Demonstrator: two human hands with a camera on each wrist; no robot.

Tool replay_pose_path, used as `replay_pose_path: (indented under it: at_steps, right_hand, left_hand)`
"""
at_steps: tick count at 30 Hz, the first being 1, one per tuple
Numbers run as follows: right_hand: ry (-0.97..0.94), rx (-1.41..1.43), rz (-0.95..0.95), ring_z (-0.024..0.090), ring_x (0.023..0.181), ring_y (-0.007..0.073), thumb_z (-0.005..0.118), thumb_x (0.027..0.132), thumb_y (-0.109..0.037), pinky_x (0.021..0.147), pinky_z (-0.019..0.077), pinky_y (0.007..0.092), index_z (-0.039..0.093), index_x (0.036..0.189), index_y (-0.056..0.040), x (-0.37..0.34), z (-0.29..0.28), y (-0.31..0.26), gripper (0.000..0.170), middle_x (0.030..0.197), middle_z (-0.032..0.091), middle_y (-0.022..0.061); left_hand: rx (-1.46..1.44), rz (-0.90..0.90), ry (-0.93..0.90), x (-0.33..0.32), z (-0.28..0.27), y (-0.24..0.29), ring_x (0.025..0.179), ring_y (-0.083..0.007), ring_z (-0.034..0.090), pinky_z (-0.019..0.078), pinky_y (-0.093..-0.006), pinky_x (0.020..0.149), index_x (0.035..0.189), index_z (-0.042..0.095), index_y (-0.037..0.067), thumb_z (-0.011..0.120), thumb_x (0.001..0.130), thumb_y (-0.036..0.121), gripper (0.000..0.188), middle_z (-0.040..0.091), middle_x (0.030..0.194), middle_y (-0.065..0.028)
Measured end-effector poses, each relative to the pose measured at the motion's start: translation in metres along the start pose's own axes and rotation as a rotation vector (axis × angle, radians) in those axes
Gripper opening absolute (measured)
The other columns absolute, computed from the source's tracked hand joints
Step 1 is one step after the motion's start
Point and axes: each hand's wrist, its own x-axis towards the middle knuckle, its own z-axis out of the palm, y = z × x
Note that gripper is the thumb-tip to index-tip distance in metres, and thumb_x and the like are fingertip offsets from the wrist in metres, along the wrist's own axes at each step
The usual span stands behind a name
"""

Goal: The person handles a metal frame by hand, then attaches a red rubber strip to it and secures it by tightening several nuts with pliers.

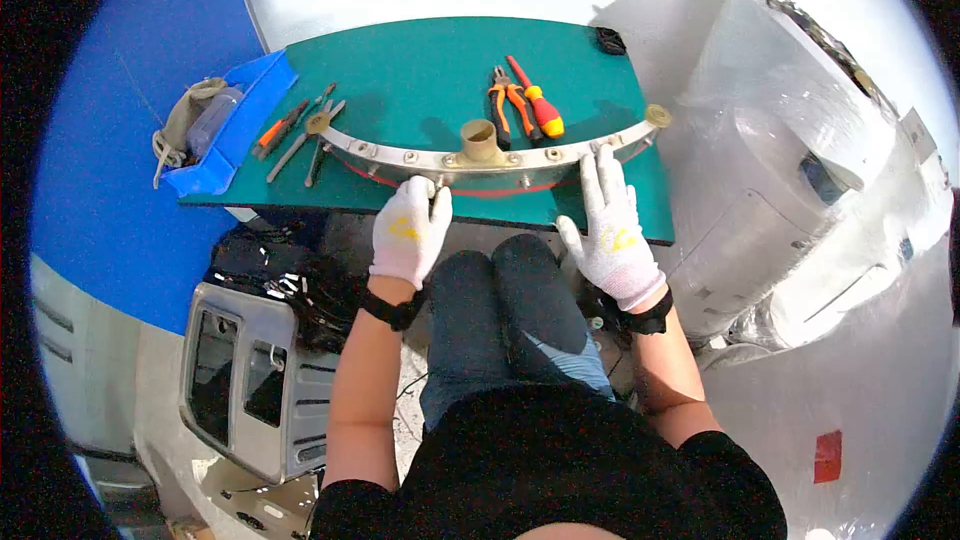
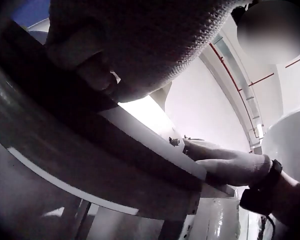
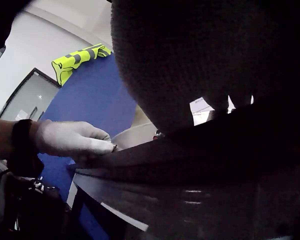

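Note:
A long curved metal part (image 1: 390,158) lies along the near side of the green-topped table, bowed toward the person. An upright tan pipe stub (image 1: 483,143) stands at its middle, and small bolts stick out of its near side. My white-gloved left hand (image 1: 410,230) is at that near side, left of the stub, its thumb and forefinger pinching a small bolt (image 1: 441,181). Over the right half, my gloved right hand (image 1: 612,230) rests straight fingers on the part, thumb held apart. In the right wrist view the left hand's pinched fingertips (image 3: 112,147) meet at the part's edge.
Behind the part lie orange-handled pliers (image 1: 501,105) and a red-yellow screwdriver (image 1: 540,102). Several slim tools (image 1: 290,140) lie at left beside a blue bin (image 1: 240,130). A dark coiled item (image 1: 609,40) sits at the far right corner. Plastic-wrapped equipment (image 1: 770,190) stands right.

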Motion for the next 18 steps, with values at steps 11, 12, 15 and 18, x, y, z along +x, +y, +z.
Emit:
replay_pose_path:
  at_steps: [11, 12, 15, 18]
  right_hand:
    - [0.034, -0.088, -0.012, 0.05, 0.127, 0.0387, 0.061, 0.093, -0.03, 0.111, 0.0327, 0.0525, 0.058, 0.125, -0.0001, -0.038, -0.003, 0.021, 0.044, 0.132, 0.056, 0.0227]
    - [0.081, -0.051, -0.031, 0.054, 0.123, 0.0378, 0.062, 0.092, -0.028, 0.109, 0.036, 0.0504, 0.061, 0.12, -0.0007, -0.037, -0.004, 0.022, 0.039, 0.128, 0.06, 0.0215]
    - [0.165, 0.042, -0.043, 0.059, 0.114, 0.0353, 0.067, 0.089, -0.023, 0.102, 0.0429, 0.0455, 0.064, 0.114, -0.0017, -0.033, -0.005, 0.027, 0.033, 0.117, 0.065, 0.0178]
    - [0.188, 0.076, -0.022, 0.061, 0.105, 0.0332, 0.07, 0.086, -0.021, 0.093, 0.0466, 0.0429, 0.064, 0.112, -0.0026, -0.025, -0.007, 0.027, 0.032, 0.109, 0.067, 0.0146]
  left_hand:
    - [0.057, -0.003, -0.023, 0.002, -0.001, 0.004, 0.077, -0.0368, 0.064, 0.0499, -0.0443, 0.066, 0.085, 0.056, 0.005, 0.061, 0.094, 0.024, 0.021, 0.066, 0.083, -0.0163]
    - [0.058, -0.001, -0.025, 0.002, -0.001, 0.005, 0.077, -0.0368, 0.064, 0.0499, -0.0443, 0.066, 0.085, 0.056, 0.005, 0.061, 0.094, 0.024, 0.021, 0.066, 0.083, -0.0163]
    - [0.067, -0.011, -0.032, 0.003, -0.003, 0.007, 0.077, -0.0371, 0.063, 0.0493, -0.0444, 0.067, 0.083, 0.057, 0.005, 0.061, 0.094, 0.023, 0.022, 0.065, 0.082, -0.0162]
    - [0.142, 0.017, -0.022, 0.002, -0.001, 0.003, 0.073, -0.036, 0.063, 0.0489, -0.0436, 0.063, 0.08, 0.057, 0.007, 0.062, 0.094, 0.024, 0.022, 0.064, 0.077, -0.0151]
